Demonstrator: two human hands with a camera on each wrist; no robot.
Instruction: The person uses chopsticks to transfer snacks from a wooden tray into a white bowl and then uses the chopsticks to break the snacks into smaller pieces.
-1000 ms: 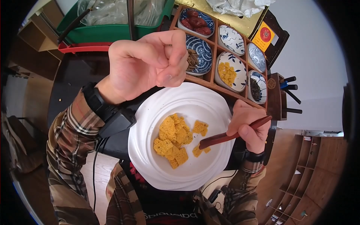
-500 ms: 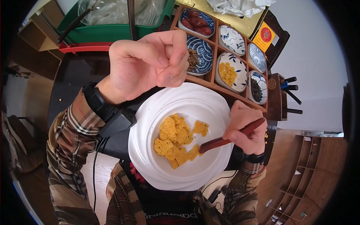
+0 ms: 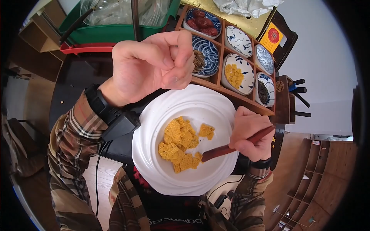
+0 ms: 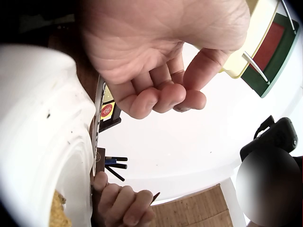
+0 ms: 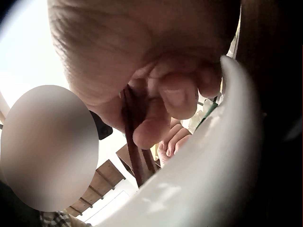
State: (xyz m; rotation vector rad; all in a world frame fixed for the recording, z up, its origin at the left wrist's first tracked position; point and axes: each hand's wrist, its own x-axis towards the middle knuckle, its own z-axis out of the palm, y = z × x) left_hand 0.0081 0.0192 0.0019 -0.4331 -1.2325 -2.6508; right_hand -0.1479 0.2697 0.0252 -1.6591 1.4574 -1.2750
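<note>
My right hand (image 3: 252, 133) grips a dark red wooden utensil (image 3: 219, 153), which shows two long strips (image 5: 135, 156) in the right wrist view. Its tip is low inside a white bowl (image 3: 150, 169), at the right edge of a pile of crumbly yellow chunks (image 3: 178, 134). One yellow piece (image 3: 206, 131) lies apart, right of the pile. Raised above the bowl's upper left rim, my left hand (image 3: 154, 65) has loosely curled fingers; the left wrist view shows nothing in them.
Behind the bowl stands a divided wooden tray (image 3: 231, 92) with patterned dishes (image 3: 211, 57) of red fruits, yellow bits and dark dried pieces. A green bin (image 3: 108, 34) is at the back left, a pen holder (image 3: 283, 98) at the right.
My right hand has moved slightly left and down. The utensil's tip has shifted left, and a small yellow piece has moved left against the pile. My left hand has stayed in place.
</note>
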